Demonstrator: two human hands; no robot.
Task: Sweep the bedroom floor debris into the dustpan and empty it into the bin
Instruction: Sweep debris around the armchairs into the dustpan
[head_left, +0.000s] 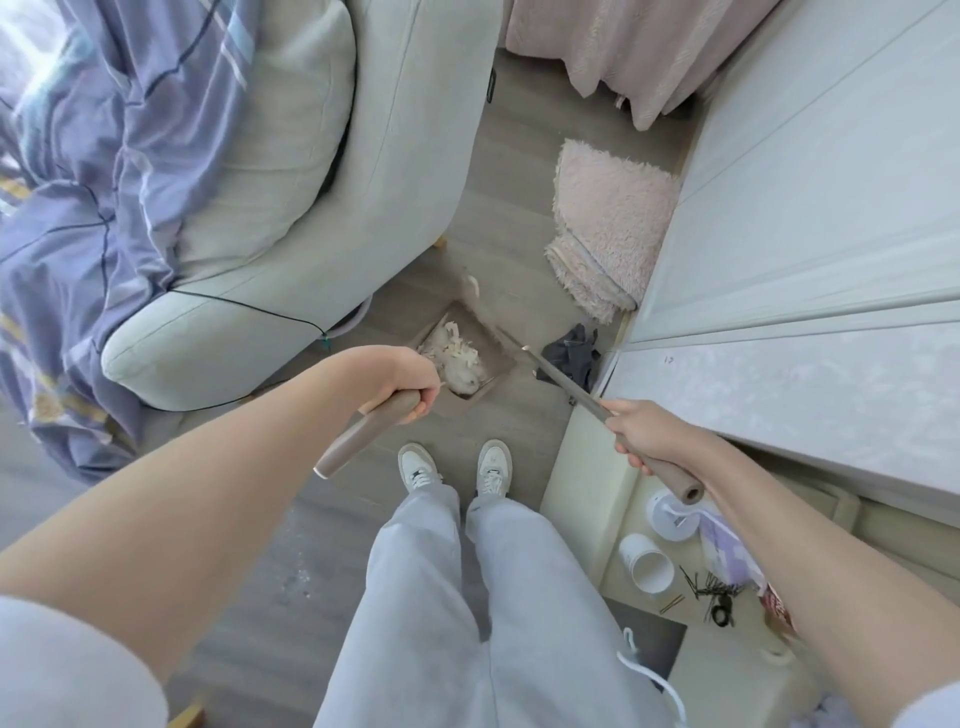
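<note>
Debris, white scraps (457, 348), mostly sits in our brown long-handled dustpan (470, 338); left hand (410, 382) grips its handle, right hand (641, 441) grips broom pole (550, 371). One scrap (474, 285) left on floor, bin-emptying not yet done.

Both bare forearms reach forward and down from pale short sleeves at the lower corners of the view. The left hand (410, 376) has its fingers curled round a brown padded handle (363, 431), knuckles up and wrist bent slightly downward. The right hand (641, 434) grips a second padded handle (670, 478), thumb toward the metal shaft, its forearm running back to the lower right. The hands are well apart, above the person's two feet.
</note>
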